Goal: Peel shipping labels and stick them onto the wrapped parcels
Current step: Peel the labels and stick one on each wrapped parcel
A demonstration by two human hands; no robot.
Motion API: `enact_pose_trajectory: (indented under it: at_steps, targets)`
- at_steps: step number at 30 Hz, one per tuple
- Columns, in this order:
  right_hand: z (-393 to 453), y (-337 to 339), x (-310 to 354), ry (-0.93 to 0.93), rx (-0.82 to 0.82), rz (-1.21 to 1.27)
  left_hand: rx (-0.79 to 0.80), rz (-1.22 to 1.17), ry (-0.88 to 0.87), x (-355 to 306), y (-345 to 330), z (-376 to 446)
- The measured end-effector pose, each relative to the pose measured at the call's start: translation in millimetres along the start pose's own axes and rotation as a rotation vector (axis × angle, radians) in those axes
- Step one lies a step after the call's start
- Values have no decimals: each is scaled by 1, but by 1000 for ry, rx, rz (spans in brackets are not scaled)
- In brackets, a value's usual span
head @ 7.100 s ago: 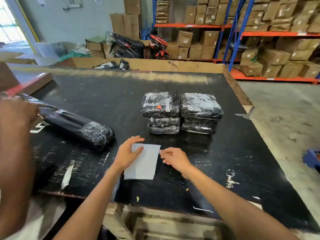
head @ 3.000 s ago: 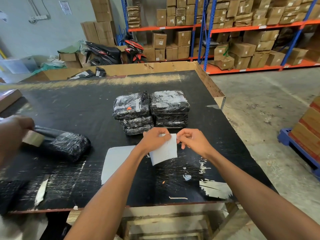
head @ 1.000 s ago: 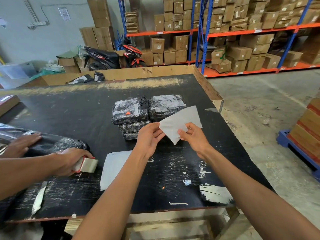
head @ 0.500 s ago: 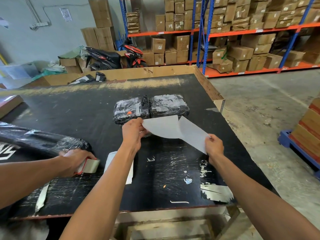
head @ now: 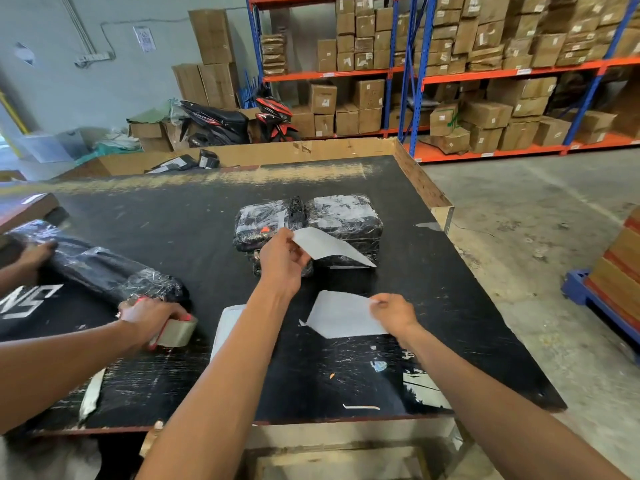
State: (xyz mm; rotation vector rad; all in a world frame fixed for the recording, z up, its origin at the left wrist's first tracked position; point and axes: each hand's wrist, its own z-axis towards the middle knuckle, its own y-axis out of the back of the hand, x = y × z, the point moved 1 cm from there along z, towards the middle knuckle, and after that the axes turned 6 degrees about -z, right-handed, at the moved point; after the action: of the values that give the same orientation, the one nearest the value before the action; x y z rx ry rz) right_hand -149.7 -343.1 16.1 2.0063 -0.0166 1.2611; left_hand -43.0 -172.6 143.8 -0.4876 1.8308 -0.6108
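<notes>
- Nearest you, your right hand is pinching the corner of a white backing sheet, low over the black counter. It is thin, limp paper, almost weightless, so it will likely flutter or curl when you let it go.
- Just left of that, another pale sheet is lying flat on the counter, partly hidden under your left forearm.
- Further out, your left hand is gripping the peeled label at one end between thumb and fingers. The label is hanging out to the right, sagging at its free corner, in front of the stacked parcels.
- The label is looking plain white from this side; whether print is facing away, you cannot tell. It should be floppy and tacky on one face, so keep taking it by an edge and avoid letting it fold onto itself.
- The parcels are sitting mid-counter in two stacks side by side, dark bundles under glossy stretch film. That film is wrinkled and slick, so the label will probably need smoothing from one edge across.
- Off to the left, another person's hand is holding a tape roll beside a long wrapped bundle.
</notes>
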Motion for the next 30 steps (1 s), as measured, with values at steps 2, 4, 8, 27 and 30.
enact_pose_trajectory:
  at_steps: [2, 4, 8, 27, 30]
  targets:
    - [0, -8, 4, 14, 43, 30, -1, 29, 11, 5, -5, -2]
    - [2, -10, 6, -19, 154, 204, -4, 46, 19, 10, -7, -3]
    - [3, 12, 4, 36, -8, 213, -31, 46, 40, 13, -8, -1]
    - [2, 83, 40, 280, -96, 392, -57, 132, -44, 36, -35, -21]
    - [5, 93, 45, 270, 1, 479, 11, 474, -61, 48, -36, -18]
